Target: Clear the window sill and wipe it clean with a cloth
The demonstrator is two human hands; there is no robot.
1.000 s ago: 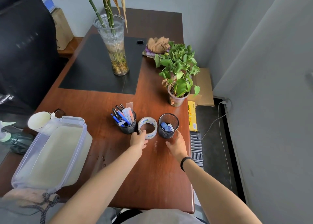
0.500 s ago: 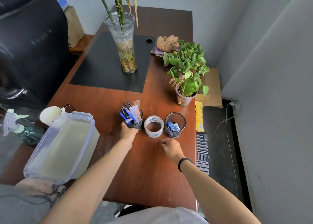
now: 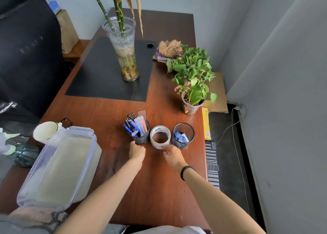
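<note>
Head view: the left hand (image 3: 137, 151) meets the base of the pen cup (image 3: 140, 136) and the right hand (image 3: 172, 155) touches the tape roll (image 3: 160, 137); I cannot tell whether either grips. They are probably lining up cleared items on the desk (image 3: 159, 189). The cloth (image 3: 169, 48) waits far off, beside the plant (image 3: 192, 78).

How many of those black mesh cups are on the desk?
2. The pen cup stands left of the tape roll, by the left hand; the second cup, holding small items, stands right of the roll, by the right hand. None seems hidden.
</note>
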